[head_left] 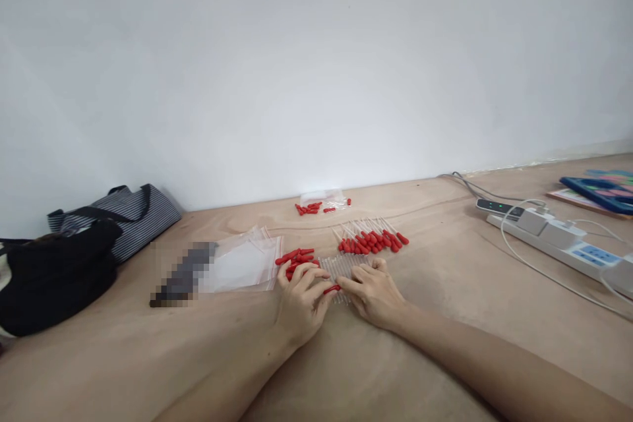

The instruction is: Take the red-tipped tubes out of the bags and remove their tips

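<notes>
My left hand (302, 300) is closed, pinching a red rubber dropper bulb (330, 289) between thumb and fingertips. My right hand (373, 291) is closed at the bulb's right end, its fingertips pressed together; what they grip there is hidden. Beneath and between both hands lies a row of clear, thin glass dropper tubes (340, 268). Loose red bulbs (298, 256) are heaped just beyond my left fingers. Behind my right hand is a pile of droppers with red bulbs fitted (374, 239), bulbs toward me and tubes pointing at the wall.
Clear zip bags (242, 260) lie left of the loose bulbs, beside a pixelated dark patch. More red bulbs (309, 209) and a small bag sit near the wall. A striped bag (158, 214) and black cloth item (59, 283) stand left; a power strip (558, 244) with cables lies right.
</notes>
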A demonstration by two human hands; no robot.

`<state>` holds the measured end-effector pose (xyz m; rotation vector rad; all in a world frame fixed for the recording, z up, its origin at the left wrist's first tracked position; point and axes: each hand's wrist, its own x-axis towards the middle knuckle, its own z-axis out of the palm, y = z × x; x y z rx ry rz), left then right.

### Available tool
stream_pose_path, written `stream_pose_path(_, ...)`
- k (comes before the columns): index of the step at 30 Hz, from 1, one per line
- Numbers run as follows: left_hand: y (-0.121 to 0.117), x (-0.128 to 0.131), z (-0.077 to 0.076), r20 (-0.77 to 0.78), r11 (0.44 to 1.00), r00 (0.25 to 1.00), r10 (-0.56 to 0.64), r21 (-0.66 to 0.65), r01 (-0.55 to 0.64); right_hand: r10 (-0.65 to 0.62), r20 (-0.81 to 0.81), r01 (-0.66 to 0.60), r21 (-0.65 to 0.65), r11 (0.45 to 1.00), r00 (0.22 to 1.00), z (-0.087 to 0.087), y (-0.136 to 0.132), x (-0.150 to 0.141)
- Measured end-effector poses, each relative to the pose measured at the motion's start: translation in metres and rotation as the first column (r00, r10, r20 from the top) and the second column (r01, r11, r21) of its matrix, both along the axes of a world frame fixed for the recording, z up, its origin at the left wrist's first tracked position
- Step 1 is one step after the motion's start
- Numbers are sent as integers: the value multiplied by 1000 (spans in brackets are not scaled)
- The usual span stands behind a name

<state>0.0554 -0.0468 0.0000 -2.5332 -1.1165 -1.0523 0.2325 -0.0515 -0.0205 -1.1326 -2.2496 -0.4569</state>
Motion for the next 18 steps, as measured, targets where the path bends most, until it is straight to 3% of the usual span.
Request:
stream_pose_path(12, -2, -1, 0, -12, 1000, 1000, -10, -12, 10, -72, -74, 69, -38, 997, 995, 4, -3, -7)
stream_pose_path(18, 4, -11, 0, -70, 998, 997, 33, 47, -30, -126, -99, 122, -50, 991, 987, 3, -1, 1)
